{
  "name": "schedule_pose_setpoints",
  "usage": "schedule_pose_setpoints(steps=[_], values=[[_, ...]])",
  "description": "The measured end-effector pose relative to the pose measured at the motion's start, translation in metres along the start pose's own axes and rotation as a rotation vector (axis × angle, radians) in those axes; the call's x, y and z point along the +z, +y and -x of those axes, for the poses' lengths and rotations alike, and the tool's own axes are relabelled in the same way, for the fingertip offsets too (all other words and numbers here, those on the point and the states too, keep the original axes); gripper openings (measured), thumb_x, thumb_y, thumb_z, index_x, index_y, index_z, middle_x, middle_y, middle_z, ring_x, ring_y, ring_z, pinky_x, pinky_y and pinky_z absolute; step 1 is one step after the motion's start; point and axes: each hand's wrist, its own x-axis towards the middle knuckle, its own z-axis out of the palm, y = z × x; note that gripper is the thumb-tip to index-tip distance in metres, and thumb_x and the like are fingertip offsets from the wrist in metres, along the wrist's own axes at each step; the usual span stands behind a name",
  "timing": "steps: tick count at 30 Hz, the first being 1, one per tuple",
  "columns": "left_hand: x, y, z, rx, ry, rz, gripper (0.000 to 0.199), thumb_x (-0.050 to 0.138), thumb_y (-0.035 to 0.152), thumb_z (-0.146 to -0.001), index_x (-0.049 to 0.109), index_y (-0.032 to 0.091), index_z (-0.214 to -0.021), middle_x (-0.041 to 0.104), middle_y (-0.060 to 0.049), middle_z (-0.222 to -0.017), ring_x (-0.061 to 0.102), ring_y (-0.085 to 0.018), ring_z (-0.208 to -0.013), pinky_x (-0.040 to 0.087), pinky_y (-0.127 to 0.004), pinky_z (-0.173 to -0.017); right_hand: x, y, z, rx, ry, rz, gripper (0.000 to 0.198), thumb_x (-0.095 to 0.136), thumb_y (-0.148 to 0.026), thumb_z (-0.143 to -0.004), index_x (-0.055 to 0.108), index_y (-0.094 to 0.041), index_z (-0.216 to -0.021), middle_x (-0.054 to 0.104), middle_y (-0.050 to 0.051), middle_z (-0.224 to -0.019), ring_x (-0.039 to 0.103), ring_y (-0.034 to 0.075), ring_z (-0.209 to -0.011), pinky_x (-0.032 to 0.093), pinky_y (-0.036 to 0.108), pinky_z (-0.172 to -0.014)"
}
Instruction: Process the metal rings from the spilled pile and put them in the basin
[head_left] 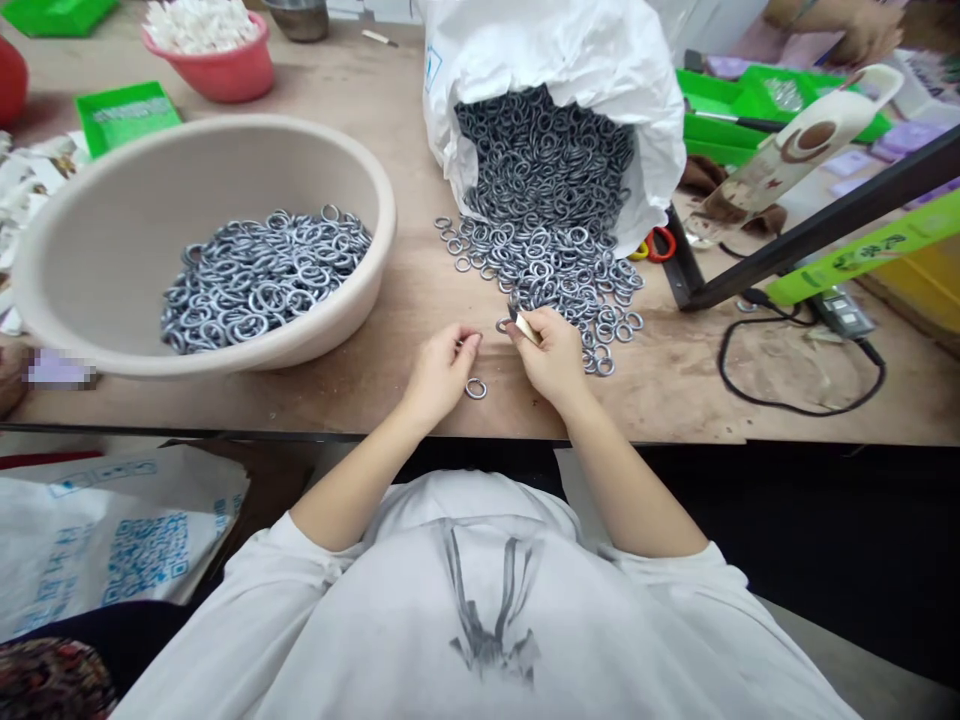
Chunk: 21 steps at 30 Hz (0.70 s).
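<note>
In my right hand is a short cream-handled knife, its dark tip pointing away from me. A single grey ring shows at the fingertips of that hand. My left hand is closed in a pinch just to the left; whatever it may hold is hidden by the fingers. Below its fingertips a loose ring lies flat on the table. Beyond my right hand spreads a heap of grey rings, spilling from the mouth of a white sack.
At left stands a big beige basin partly filled with grey rings. Behind it are a green tray and a pink bowl of white pieces. A black metal bar and a cable are at right. Another person's hand shows top right.
</note>
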Motion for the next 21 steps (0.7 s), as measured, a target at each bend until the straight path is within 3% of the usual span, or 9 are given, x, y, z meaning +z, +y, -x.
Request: schedule_pose_setpoints(steps=[2,5,10,13,15,18,21], values=[[-0.003,-0.002,0.001,-0.017,0.040,0.248,0.022,0.055,0.034,-0.095,0.068,0.017,-0.097,0.069,-0.003,-0.082,0.060,-0.015,-0.073,0.048,-0.027,-0.072,0.001,-0.008,0.004,0.071,0.006,-0.306,0.018,0.070,-0.039,-0.085,0.070,-0.021,-0.085,0.066,0.002,-0.082,0.059,0.016,-0.075,0.046,0.031,-0.071],[-0.001,0.000,0.009,-0.007,-0.007,0.479,0.033,0.060,0.049,-0.092,0.068,0.017,-0.096,0.066,-0.001,-0.077,0.055,-0.012,-0.066,0.046,-0.024,-0.063,0.005,-0.024,0.015,0.240,0.004,-0.692,0.031,0.081,-0.044,-0.074,0.066,-0.022,-0.091,0.068,-0.001,-0.083,0.055,0.011,-0.063,0.042,0.024,-0.055],[0.006,0.007,0.019,0.007,-0.018,0.650,0.050,0.068,0.065,-0.082,0.065,0.019,-0.101,0.067,-0.002,-0.080,0.060,-0.012,-0.067,0.047,-0.022,-0.057,0.015,-0.049,0.033,0.476,-0.068,-1.016,0.050,0.089,-0.050,-0.061,0.058,-0.022,-0.089,0.060,-0.007,-0.067,0.039,0.003,-0.042,0.027,0.018,-0.036],[0.006,0.009,0.018,0.006,-0.013,0.683,0.052,0.070,0.066,-0.079,0.066,0.018,-0.099,0.066,-0.001,-0.075,0.059,-0.011,-0.063,0.047,-0.021,-0.056,0.023,-0.053,0.037,0.483,-0.055,-1.062,0.053,0.089,-0.052,-0.062,0.053,-0.024,-0.089,0.055,-0.010,-0.063,0.039,0.003,-0.041,0.024,0.016,-0.034],[0.005,0.011,0.016,-0.028,-0.015,0.739,0.051,0.073,0.066,-0.077,0.065,0.017,-0.088,0.061,0.001,-0.068,0.052,-0.008,-0.055,0.043,-0.020,-0.051,0.026,-0.052,0.037,0.434,-0.025,-1.030,0.052,0.087,-0.056,-0.064,0.052,-0.024,-0.085,0.049,-0.010,-0.059,0.038,0.004,-0.042,0.026,0.016,-0.035],[0.004,0.014,0.016,-0.145,-0.051,0.890,0.052,0.077,0.066,-0.073,0.057,0.017,-0.075,0.048,0.006,-0.057,0.037,-0.004,-0.045,0.032,-0.017,-0.043,0.025,-0.049,0.037,0.328,0.034,-0.896,0.051,0.084,-0.061,-0.066,0.056,-0.024,-0.086,0.053,-0.008,-0.064,0.043,0.006,-0.048,0.036,0.019,-0.041],[0.003,0.018,0.018,-0.260,-0.150,1.010,0.056,0.080,0.067,-0.068,0.055,0.017,-0.075,0.038,0.009,-0.053,0.030,-0.003,-0.042,0.025,-0.016,-0.041,0.019,-0.048,0.036,0.222,-0.034,-0.766,0.054,0.081,-0.065,-0.067,0.062,-0.024,-0.096,0.063,-0.002,-0.078,0.057,0.011,-0.062,0.048,0.025,-0.054]])
